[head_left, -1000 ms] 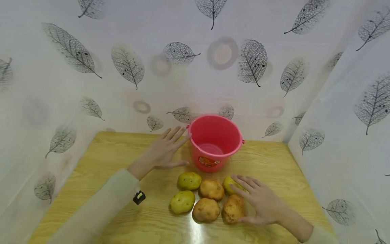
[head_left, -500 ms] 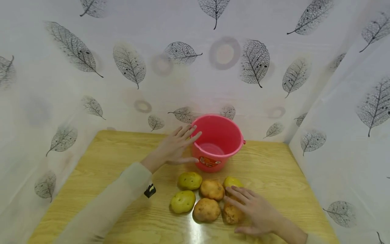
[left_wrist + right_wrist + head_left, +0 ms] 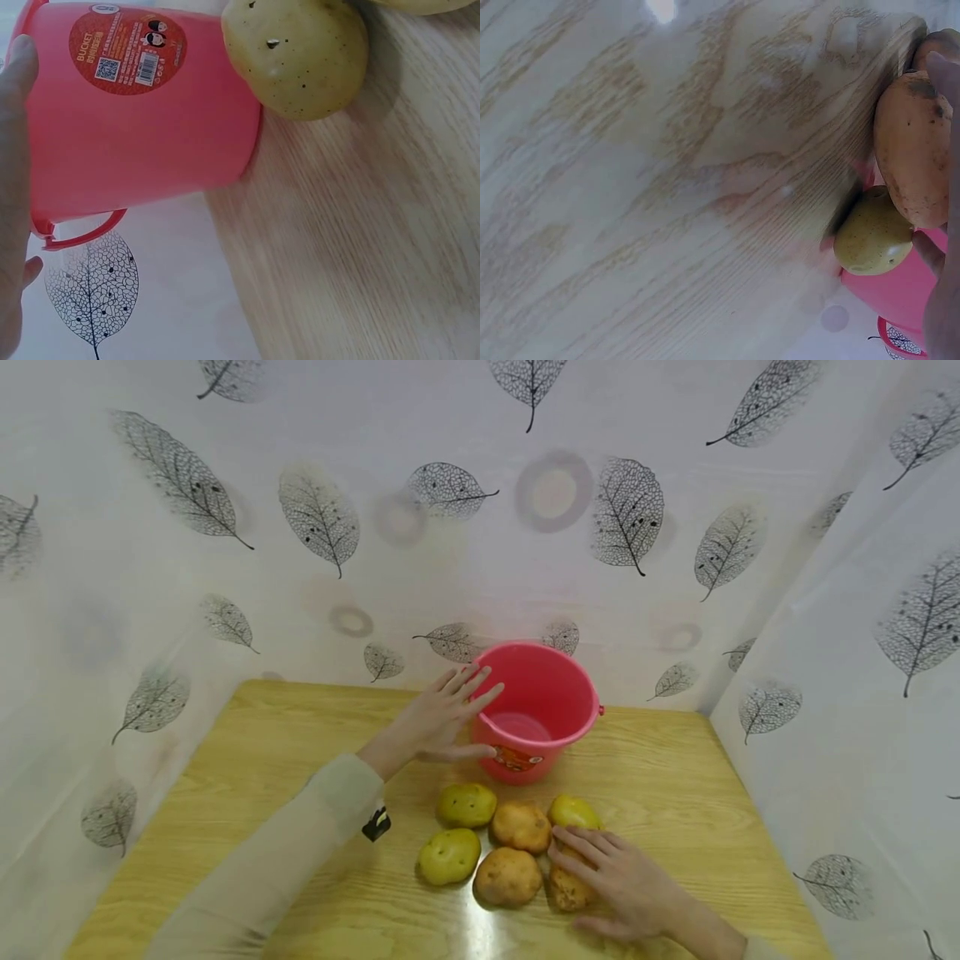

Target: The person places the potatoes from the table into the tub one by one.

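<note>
– Leaf-print sheeting point(image 3: 465, 577) is hanging behind a wood-grain bench point(image 3: 300, 735). What's sitting on it?

– Pink bucket point(image 3: 536, 706) is standing upright at the back, mouth up, round label point(image 3: 129, 49) facing the potatoes. Six potatoes are lying just in front.

– Layout?

– Two yellow-green potatoes point(image 3: 450, 857) are sitting on the left, two brown potatoes point(image 3: 508, 877) in the middle. On the right, a yellow potato point(image 3: 574, 812) is lying just beyond a third brown potato point(image 3: 572, 893).

– Hands?

– Well apart. Left hand point(image 3: 438, 718) is spreading its fingers at the bucket's left rim, thumb in front of the wall. Can't tell if it's touching.

– Right?

– Right hand point(image 3: 626, 881) is covering part of that third brown potato, fingers extending over it, thumb spreading toward its near end. Head view isn't settling contact.
</note>
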Demonstrator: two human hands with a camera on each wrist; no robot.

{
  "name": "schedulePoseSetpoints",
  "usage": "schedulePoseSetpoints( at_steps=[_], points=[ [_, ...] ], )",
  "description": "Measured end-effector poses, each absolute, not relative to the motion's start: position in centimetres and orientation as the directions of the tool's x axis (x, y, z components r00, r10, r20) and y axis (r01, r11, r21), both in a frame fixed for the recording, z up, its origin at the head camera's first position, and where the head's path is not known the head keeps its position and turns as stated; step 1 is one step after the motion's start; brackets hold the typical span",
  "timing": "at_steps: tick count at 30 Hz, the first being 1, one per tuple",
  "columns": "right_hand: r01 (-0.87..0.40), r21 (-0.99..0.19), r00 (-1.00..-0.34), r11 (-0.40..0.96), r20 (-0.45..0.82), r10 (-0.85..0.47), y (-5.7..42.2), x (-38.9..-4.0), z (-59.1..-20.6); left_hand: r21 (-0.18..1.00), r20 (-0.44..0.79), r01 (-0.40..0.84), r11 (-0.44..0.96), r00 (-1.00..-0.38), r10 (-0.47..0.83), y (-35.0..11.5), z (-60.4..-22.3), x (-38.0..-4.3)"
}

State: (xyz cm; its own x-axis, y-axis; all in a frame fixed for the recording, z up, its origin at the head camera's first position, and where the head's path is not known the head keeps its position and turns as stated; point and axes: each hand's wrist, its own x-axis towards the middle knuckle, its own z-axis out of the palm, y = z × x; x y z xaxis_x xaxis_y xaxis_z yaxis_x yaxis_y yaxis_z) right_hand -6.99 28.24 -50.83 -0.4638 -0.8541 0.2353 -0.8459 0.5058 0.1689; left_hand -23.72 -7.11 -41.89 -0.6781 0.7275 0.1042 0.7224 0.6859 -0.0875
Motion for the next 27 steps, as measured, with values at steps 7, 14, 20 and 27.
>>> schedulePoseSetpoints(
  at_steps=[7, 14, 20, 27],
  points=[
    [-0.839, 0.197, -0.463, 0.506, 0.23, -0.856, 28.11, -7.02, -51.19, -0.099, 0.108, 0.724, 0.683, -0.674, 0.73, -7.12, -41.89, -23.9],
    [-0.85, 0.177, -0.448, 0.496, 0.254, -0.857, 27.94, -7.04, -51.29, -0.097, 0.107, 0.725, 0.682, -0.674, 0.731, -7.13, -41.94, -23.96],
    [-0.855, 0.177, -0.435, 0.487, 0.266, -0.86, 27.68, -7.0, -51.1, -0.088, 0.103, 0.723, 0.686, -0.678, 0.728, -7.05, -42.05, -24.02],
    [-0.864, 0.17, -0.413, 0.473, 0.296, -0.861, 27.49, -7.2, -50.43, -0.085, 0.095, 0.722, 0.687, -0.68, 0.727, -7.03, -41.92, -24.0]
  ],
)
